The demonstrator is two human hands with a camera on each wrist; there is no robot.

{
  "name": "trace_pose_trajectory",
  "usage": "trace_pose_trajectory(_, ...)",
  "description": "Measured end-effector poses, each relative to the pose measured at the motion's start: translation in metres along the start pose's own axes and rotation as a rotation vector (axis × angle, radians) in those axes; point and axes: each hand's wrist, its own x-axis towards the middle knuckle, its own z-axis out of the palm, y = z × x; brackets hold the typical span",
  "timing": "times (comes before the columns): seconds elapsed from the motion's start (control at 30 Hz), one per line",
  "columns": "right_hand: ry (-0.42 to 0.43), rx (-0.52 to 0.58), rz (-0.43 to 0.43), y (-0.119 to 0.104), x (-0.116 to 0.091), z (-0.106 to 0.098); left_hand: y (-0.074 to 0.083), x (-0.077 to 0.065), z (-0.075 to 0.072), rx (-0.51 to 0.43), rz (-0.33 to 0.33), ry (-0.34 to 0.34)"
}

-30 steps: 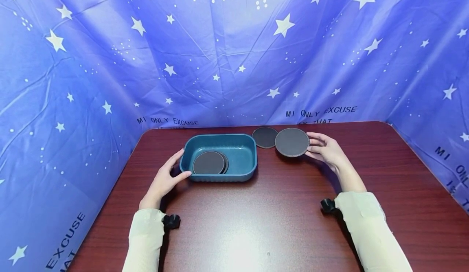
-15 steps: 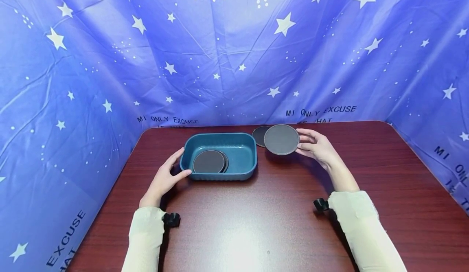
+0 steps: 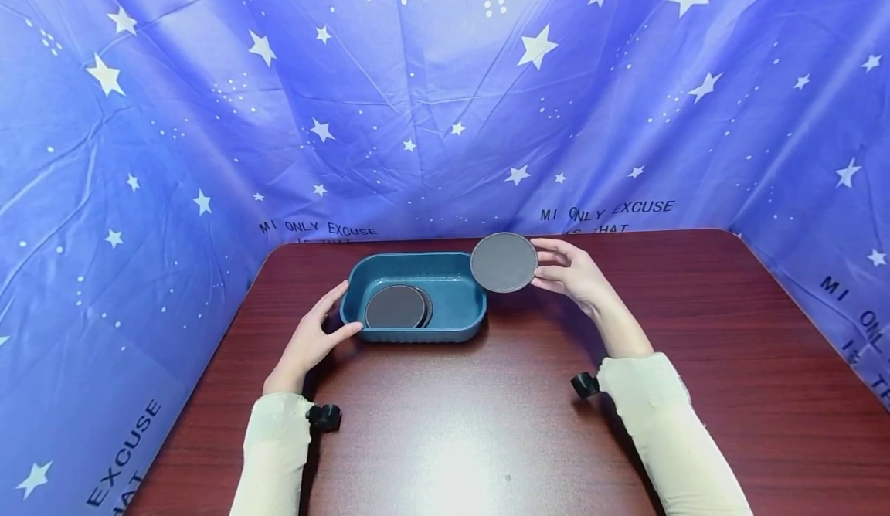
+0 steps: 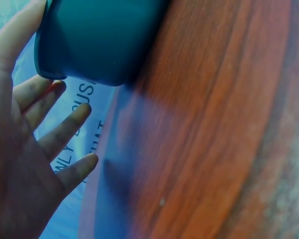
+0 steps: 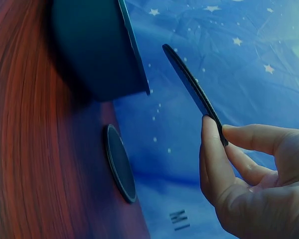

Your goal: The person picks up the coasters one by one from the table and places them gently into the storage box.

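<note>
My right hand (image 3: 573,273) pinches a round dark coaster (image 3: 504,263) with a stitched edge by its right side. The coaster hangs above the table, overlapping the right end of the teal box (image 3: 445,336) in the head view. In the right wrist view, thumb and fingers close on the edge of the coaster (image 5: 192,82), apart from the box (image 5: 97,45). My left hand (image 3: 313,340) touches the box's left end with thumb and fingertips, its fingers spread and fairly straight. Inside the box, toward its left, overlapping dark coasters (image 3: 396,307) lie flat.
Another dark coaster (image 5: 121,164) lies on the table beside the box; the held one covers it in the head view. The reddish-brown wooden table (image 3: 445,415) meets a blue star-patterned curtain (image 3: 417,99) at its back and sides.
My right hand has carried the coaster leftward from over the table to the box's right end, passing in front of the coaster lying there. The left hand and the box stay put.
</note>
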Motion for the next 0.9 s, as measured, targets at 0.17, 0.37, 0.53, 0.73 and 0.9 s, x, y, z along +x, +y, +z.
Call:
trace_pose_trajectory(0.17,-0.016,-0.009,0.007,0.002,0.006,0.015,0.000,0.000,0.000,0.006,0.002,0.005)
trace_pose_trajectory(0.37,-0.042,-0.022,0.009,0.006,0.013,0.034,-0.001,-0.001,0.001,0.008,0.007,0.010)
trace_pose_trajectory(0.53,-0.064,-0.022,0.002,0.008,0.016,0.051,-0.001,0.000,0.001,0.005,0.016,0.013)
trace_pose_trajectory(0.73,-0.083,-0.030,0.004,0.011,0.020,0.067,-0.002,0.001,0.001,0.007,0.021,0.016)
trace_pose_trajectory(0.9,-0.098,-0.034,0.017,0.014,0.023,0.078,-0.001,0.000,0.002,0.010,0.020,0.016)
